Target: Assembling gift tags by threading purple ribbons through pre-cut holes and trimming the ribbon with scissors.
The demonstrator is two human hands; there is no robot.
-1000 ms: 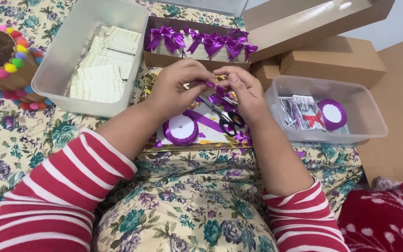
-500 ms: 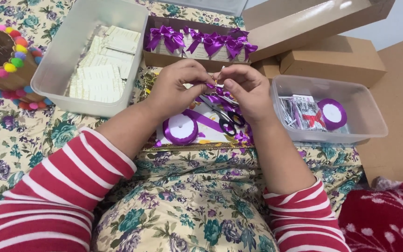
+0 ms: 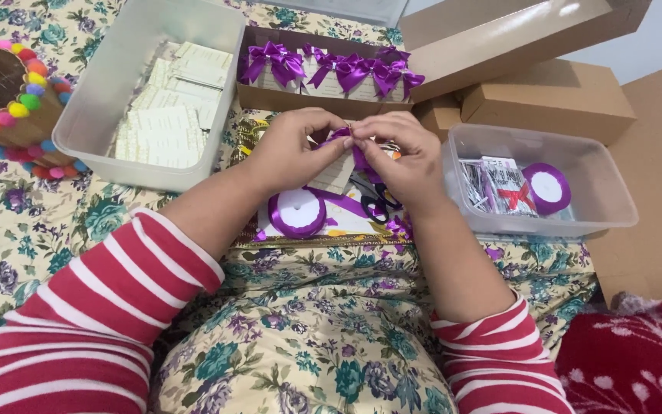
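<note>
The hands meet in the middle, the left hand (image 3: pixel 289 153) and right hand (image 3: pixel 400 157) touching at the fingertips around a ribbon (image 3: pixel 340 135). Beneath them a spool (image 3: pixel 297 213) lies on a sheet, with scissors (image 3: pixel 377 205) just to its right. Behind the hands sits an open box (image 3: pixel 323 98) with a row of bows (image 3: pixel 331 67) in it. To the left stands a tub (image 3: pixel 93 130) holding cards (image 3: pixel 164 115), and farther left a basket (image 3: pixel 9 96). To the right a second tub (image 3: pixel 611 207) holds another spool (image 3: pixel 547 188) and packets (image 3: pixel 492 180). Closed boxes (image 3: pixel 553 98) lie behind that tub.
</note>
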